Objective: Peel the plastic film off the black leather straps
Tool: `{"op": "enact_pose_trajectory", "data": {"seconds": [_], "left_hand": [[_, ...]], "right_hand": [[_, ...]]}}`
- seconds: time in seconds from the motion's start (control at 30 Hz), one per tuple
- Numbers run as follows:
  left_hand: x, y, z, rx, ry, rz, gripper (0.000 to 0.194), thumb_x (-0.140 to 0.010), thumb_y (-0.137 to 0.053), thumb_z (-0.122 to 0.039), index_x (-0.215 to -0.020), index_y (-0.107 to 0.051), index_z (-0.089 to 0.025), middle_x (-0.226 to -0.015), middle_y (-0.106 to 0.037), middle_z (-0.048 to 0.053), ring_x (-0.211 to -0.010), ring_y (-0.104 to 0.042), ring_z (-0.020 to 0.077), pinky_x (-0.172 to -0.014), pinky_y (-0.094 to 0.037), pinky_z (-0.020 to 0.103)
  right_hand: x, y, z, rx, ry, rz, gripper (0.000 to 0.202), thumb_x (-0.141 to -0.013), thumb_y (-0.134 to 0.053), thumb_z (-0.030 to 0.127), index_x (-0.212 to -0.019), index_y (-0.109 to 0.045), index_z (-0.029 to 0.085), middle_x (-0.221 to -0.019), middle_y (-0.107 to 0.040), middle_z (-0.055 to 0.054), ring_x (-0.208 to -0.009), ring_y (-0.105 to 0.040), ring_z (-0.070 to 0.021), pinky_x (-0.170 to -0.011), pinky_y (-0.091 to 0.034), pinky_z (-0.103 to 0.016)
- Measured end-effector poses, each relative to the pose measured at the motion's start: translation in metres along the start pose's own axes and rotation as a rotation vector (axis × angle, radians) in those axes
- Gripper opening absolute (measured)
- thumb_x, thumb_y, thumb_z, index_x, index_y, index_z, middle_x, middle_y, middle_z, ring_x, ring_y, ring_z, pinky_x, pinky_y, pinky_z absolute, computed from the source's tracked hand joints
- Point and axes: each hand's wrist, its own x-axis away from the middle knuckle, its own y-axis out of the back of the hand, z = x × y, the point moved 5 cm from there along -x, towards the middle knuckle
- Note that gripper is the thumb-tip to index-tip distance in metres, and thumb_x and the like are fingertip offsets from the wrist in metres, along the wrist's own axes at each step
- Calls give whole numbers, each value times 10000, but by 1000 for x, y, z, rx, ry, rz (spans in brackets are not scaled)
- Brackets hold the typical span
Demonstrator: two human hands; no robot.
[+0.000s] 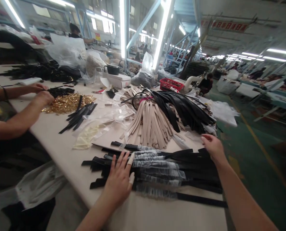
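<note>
At the far left, a co-worker's hands (pixel 40 93) are seen at a heap of gold metal fittings (pixel 67 102) on a long pale table (pixel 61 147). Short black strips (pixel 79 116) are laid just right of the heap, and clear plastic bags (pixel 102 123) are spread beside them. In the near middle, the left hand (pixel 119 181) is pressed flat, fingers spread and nothing gripped, on a stack of black straps (pixel 172 170) partly wrapped in clear film. Beyond the stack, a fan of beige straps (pixel 150 123) is piled, with more black straps (pixel 183 109) over it and a red basket (pixel 171 84) further back. At the stack's far right end, the right hand (pixel 212 146) is laid open on the strap ends. A green floor (pixel 244 134) and bright ceiling strip lights (pixel 161 33) are shown around the table.
</note>
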Motion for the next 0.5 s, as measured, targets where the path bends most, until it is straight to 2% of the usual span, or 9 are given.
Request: {"op": "enact_pose_trajectory", "data": {"seconds": [0.07, 0.13, 0.2, 0.27, 0.37, 0.43, 0.5], "left_hand": [[5, -19, -13, 16, -70, 46, 648, -937, -483, -312, -1542, -293, -180, -1593, -316, 101, -1479, -229, 293, -1213, -110, 511], [11, -31, -18, 26, -65, 68, 661, -960, -462, -329, -1561, -229, -183, -1607, -281, 95, -1488, -212, 276, -1217, -119, 490], [17, -36, -17, 54, -35, 88, 675, -971, -459, -366, -1565, -203, -176, -1616, -254, 102, -1493, -201, 273, -1219, -133, 478], [21, -37, -14, 104, -14, 113, 679, -977, -453, -381, -1568, -188, -176, -1621, -237, 102, -1495, -196, 267, -1221, -148, 469], [23, -34, -8, 184, 22, 125, 668, -982, -447, -369, -1568, -186, -182, -1620, -243, 97, -1495, -196, 257, -1225, -162, 464], [24, -33, -5, 233, 44, 129, 652, -982, -449, -359, -1564, -209, -189, -1619, -250, 91, -1496, -195, 253, -1229, -164, 467], [24, -34, -3, 279, 53, 135, 630, -983, -449, -353, -1555, -239, -195, -1616, -261, 84, -1496, -195, 250, -1233, -164, 468]], "right_hand": [[-29, -55, 22, 69, 39, 178, 336, -756, -642, 384, -941, -746, 124, -797, -742, -111, -618, -655, -190, -587, -496, -275], [-51, -103, 41, 154, 64, 277, 280, -748, -667, 354, -901, -754, 136, -834, -753, -117, -744, -687, -219, -686, -506, -288], [-63, -142, 56, 249, 70, 329, 270, -735, -691, 333, -893, -753, 123, -908, -750, -162, -870, -690, -271, -769, -495, -326], [-67, -170, 64, 338, 65, 358, 296, -721, -706, 314, -912, -745, 91, -960, -732, -222, -939, -678, -333, -796, -478, -371], [-71, -190, 68, 429, 78, 372, 323, -740, -691, 298, -960, -730, 64, -994, -706, -278, -968, -665, -379, -787, -456, -402], [-75, -189, 71, 448, 111, 370, 322, -782, -664, 305, -1000, -721, 75, -997, -706, -269, -974, -661, -362, -790, -440, -392], [-80, -179, 74, 434, 148, 355, 368, -829, -635, 322, -1121, -683, 101, -968, -722, -216, -950, -661, -316, -794, -427, -370]]}}
